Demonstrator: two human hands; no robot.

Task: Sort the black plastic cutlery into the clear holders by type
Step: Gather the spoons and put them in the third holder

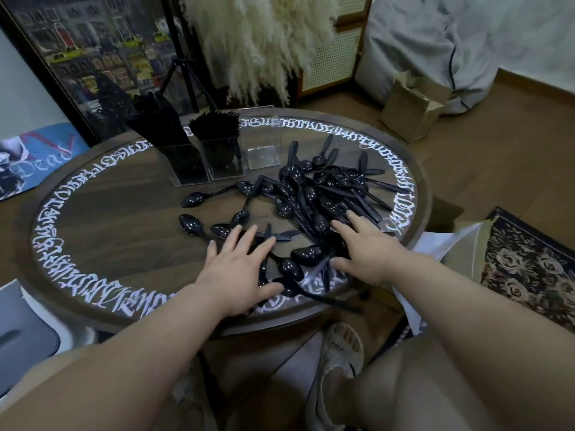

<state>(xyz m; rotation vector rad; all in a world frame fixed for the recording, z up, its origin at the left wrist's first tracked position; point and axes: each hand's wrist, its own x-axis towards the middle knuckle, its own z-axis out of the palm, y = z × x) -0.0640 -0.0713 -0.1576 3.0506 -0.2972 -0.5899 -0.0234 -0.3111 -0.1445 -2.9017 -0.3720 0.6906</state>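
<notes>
A framed city poster [93,57] leans at upper left behind the round wooden table [118,219], whose rim carries white lettering. Toward the table's back stand three clear holders: the left holder [183,160] and middle holder [222,154] hold black cutlery, the right holder [264,150] none. Black spoons [314,194] lie heaped centre-right. The left hand [239,269] and right hand [364,253] rest spread, fingers straight, on the heap's near edge. A cardboard box [410,110] sits on the floor at upper right.

Left hand [241,269]: fingers spread flat, resting on spoons.
Right hand [364,248]: fingers spread on the spoon pile [314,197].
Beyond the hands: three clear holders [217,157]; the rightmost holds nothing.
</notes>
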